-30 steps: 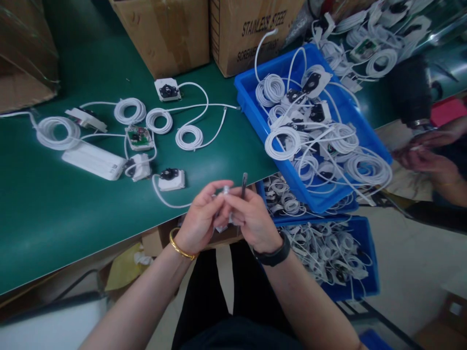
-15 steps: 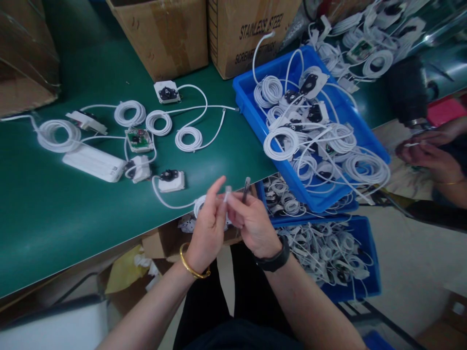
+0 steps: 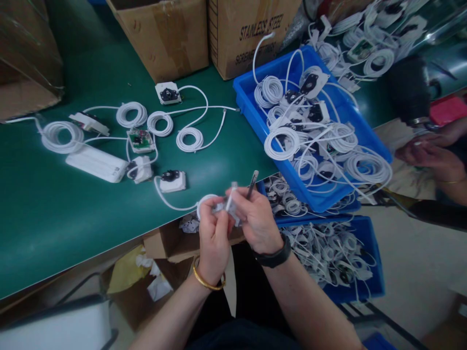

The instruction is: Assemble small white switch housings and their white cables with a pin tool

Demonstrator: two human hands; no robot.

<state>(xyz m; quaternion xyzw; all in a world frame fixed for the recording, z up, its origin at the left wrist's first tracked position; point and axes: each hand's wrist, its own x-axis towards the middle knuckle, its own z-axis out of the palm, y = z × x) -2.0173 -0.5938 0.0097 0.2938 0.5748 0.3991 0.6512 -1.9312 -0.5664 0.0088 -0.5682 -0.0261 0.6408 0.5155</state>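
Over the table's front edge, my left hand (image 3: pixel 215 233) is closed, thumb and fingers pinching a white cable (image 3: pixel 229 200). A small clear plug (image 3: pixel 234 185) tips the cable. My right hand (image 3: pixel 260 221) is closed on the same cable from the other side, just below the plug. A dark, slim, pen-like tool (image 3: pixel 252 184) with a pale tip sticks up out of my right hand. Some of what lies between my fingers is blurred. Behind my left fingers is a white cable coil (image 3: pixel 205 203), leading to a white box with a black fitting (image 3: pixel 172 181).
On the green table (image 3: pixel 138 214) lie several coiled cables with small housings and a white power bank (image 3: pixel 97 164). A blue tray (image 3: pixel 251 116) piled with coils stands right, above other blue bins (image 3: pixel 377 272). Cardboard boxes (image 3: pixel 171 39) stand behind. Another person's hands (image 3: pixel 434 155) work at right.
My left hand has swung right and its raised forefinger has curled in around the cable. The pen-like tool in my right hand now stands higher and more tilted. The view has shifted slightly.
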